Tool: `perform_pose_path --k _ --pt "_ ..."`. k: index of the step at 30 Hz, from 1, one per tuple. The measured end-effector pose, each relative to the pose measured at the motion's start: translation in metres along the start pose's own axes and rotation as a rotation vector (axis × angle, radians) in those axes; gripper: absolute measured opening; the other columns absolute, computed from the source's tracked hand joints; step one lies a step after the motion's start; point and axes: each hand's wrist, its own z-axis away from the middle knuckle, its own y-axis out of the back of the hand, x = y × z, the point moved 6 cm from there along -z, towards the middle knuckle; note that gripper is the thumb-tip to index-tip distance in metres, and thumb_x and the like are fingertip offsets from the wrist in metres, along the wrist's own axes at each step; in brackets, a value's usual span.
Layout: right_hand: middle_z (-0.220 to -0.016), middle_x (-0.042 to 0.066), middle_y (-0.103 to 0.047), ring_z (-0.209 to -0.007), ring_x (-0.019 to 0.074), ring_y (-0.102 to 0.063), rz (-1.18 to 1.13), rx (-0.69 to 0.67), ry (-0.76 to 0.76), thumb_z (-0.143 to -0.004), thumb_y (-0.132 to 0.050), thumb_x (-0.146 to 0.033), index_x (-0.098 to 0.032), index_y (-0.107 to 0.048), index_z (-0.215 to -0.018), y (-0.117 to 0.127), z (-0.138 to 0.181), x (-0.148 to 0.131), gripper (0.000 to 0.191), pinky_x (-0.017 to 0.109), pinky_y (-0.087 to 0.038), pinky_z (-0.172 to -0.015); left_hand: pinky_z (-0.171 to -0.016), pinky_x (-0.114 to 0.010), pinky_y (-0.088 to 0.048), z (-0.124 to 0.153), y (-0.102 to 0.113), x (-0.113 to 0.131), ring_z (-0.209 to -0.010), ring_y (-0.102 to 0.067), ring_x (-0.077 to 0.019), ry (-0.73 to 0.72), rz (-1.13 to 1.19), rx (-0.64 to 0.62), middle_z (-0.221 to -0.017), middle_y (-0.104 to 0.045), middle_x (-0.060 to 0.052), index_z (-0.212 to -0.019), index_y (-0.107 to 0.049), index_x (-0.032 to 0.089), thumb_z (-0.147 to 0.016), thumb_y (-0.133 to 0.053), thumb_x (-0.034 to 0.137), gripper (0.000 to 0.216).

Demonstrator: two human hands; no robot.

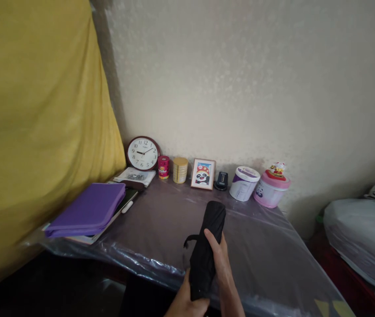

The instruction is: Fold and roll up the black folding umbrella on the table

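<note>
There is one black folded umbrella (202,259), held in two hands over the near edge of the table (161,220), its far end tilted slightly to the right. The left hand (185,304) is wrapped around the near end; the right hand (221,255) is pressed along the right side, thumb laid across the top. Whether the umbrella touches the tabletop I cannot tell.

Along the far side stand one clock (143,154), two small cans, one red (163,167) and one yellow-lidded (180,171), one picture frame (202,174), one small dark object (221,180) and two tubs, one white and purple (244,184), one pink-lidded (271,189) with one cat figurine (277,171) on top. At the left lie one purple folder (88,209), stacked over other flat items, and one white pen (127,207) just beside the stack.

The near edge runs under the umbrella; the right edge slants away toward the wall (240,88). A wide stretch of tabletop lies between the umbrella and the far row, with more to both sides.

Glossy, wrinkled clear plastic covers the table and hangs over its near edge. The umbrella is a soft, creased fabric cylinder with a thin strap (191,238) looping left. Cans and tubs are rounded, the frame rectangular, and the yellow curtain (42,110) at the left falls in folds.
</note>
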Motion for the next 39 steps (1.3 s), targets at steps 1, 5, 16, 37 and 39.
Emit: perform_pose_path --k 1,5,16,37,39 --pt "-0.093 0.004 -0.066 -0.083 0.0217 -0.061 0.028 0.035 0.018 -0.057 -0.072 -0.042 -0.017 -0.055 -0.11 0.001 -0.001 -0.002 0.061 0.029 -0.049 -0.071 -0.056 -0.022 -0.041 -0.002 0.004 0.0 -0.055 -0.055 -0.0121 -0.048 -0.04 0.059 -0.066 -0.059 0.002 -0.126 -0.03 0.017 -0.066 -0.058 0.023 0.066" --pt "-0.091 0.005 -0.065 -0.082 0.0217 -0.061 0.038 0.091 0.041 -0.057 -0.073 -0.041 -0.016 -0.054 -0.107 0.001 -0.003 0.0 0.059 0.029 -0.049 -0.07 -0.072 -0.026 -0.042 -0.001 0.015 0.003 -0.074 -0.06 -0.018 -0.151 -0.141 0.174 -0.082 -0.063 -0.005 -0.131 -0.023 0.014 -0.064 -0.063 0.027 0.079" --pt "-0.092 0.004 -0.066 -0.079 0.0216 -0.062 -0.065 -0.054 -0.054 -0.063 -0.067 -0.046 -0.017 -0.053 -0.113 -0.003 -0.003 0.014 0.06 0.029 -0.051 -0.064 -0.047 -0.018 -0.033 0.004 0.001 0.006 -0.044 -0.045 -0.0082 -0.015 0.032 -0.042 -0.05 -0.049 0.008 -0.116 -0.039 0.016 -0.068 -0.056 0.027 0.053" --pt "-0.111 0.013 -0.057 -0.101 0.0276 -0.055 0.524 0.08 0.298 -0.063 -0.065 -0.049 -0.015 -0.033 -0.129 0.004 -0.017 0.008 0.08 0.038 -0.045 -0.084 -0.05 -0.017 -0.039 0.005 0.032 0.015 -0.048 -0.055 -0.0063 -0.223 -0.265 0.168 -0.08 -0.064 0.002 -0.133 -0.021 0.025 -0.071 -0.049 0.013 0.069" --pt "-0.121 0.018 -0.05 -0.11 0.031 -0.048 0.704 0.115 0.448 -0.064 -0.063 -0.052 -0.014 -0.026 -0.134 0.003 -0.016 0.002 0.088 0.043 -0.041 -0.088 -0.056 -0.018 -0.04 0.007 0.038 0.017 -0.057 -0.059 -0.009 -0.211 -0.367 0.193 -0.081 -0.064 0.002 -0.133 -0.02 0.025 -0.072 -0.047 0.011 0.069"
